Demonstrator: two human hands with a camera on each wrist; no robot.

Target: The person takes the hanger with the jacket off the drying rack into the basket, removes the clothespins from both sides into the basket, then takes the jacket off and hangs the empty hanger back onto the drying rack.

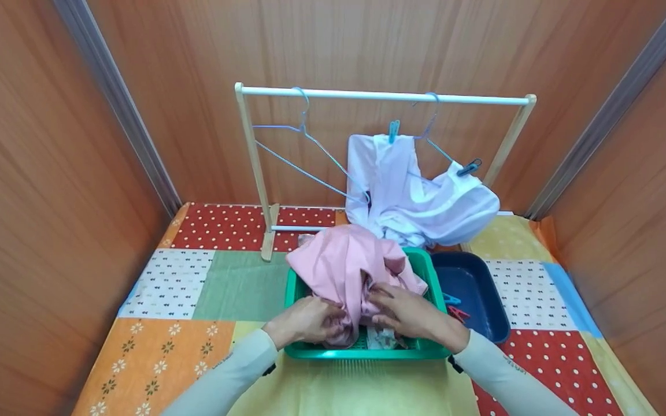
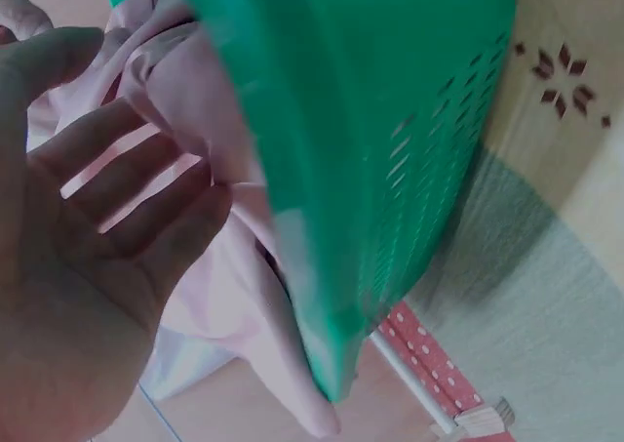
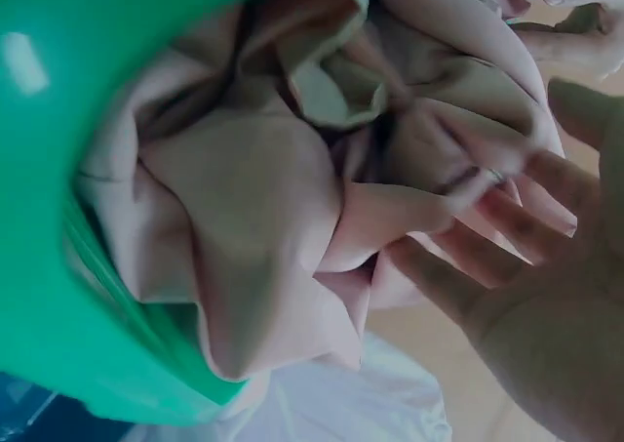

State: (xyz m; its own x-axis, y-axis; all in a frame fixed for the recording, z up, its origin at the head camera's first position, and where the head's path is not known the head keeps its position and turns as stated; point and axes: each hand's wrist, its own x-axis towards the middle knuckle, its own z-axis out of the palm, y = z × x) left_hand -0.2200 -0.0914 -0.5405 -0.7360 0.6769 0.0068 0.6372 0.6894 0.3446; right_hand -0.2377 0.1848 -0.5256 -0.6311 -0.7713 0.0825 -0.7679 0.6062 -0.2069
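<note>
A pink garment (image 1: 341,260) lies bunched in a green plastic basket (image 1: 438,283), its upper part heaped over the far rim. At the near left of the heap is my left hand (image 1: 309,319). In the left wrist view, its gently bent fingers (image 2: 136,183) lie against the pink cloth, the thumb apart from them. My right hand (image 1: 408,312) is at the heap's right side. In the right wrist view its spread fingers (image 3: 507,227) reach into the folds, with some fingertips hidden by cloth. Something whitish (image 1: 384,338) lies low in the basket near the right hand.
Behind the basket stands a drying rack (image 1: 379,95) with a bare wire hanger (image 1: 304,124) on its left. A white garment (image 1: 420,202) hangs on the right, held by a blue clothespin (image 1: 394,132) and a dark one (image 1: 469,168). A navy tray (image 1: 474,294) holds clothespins.
</note>
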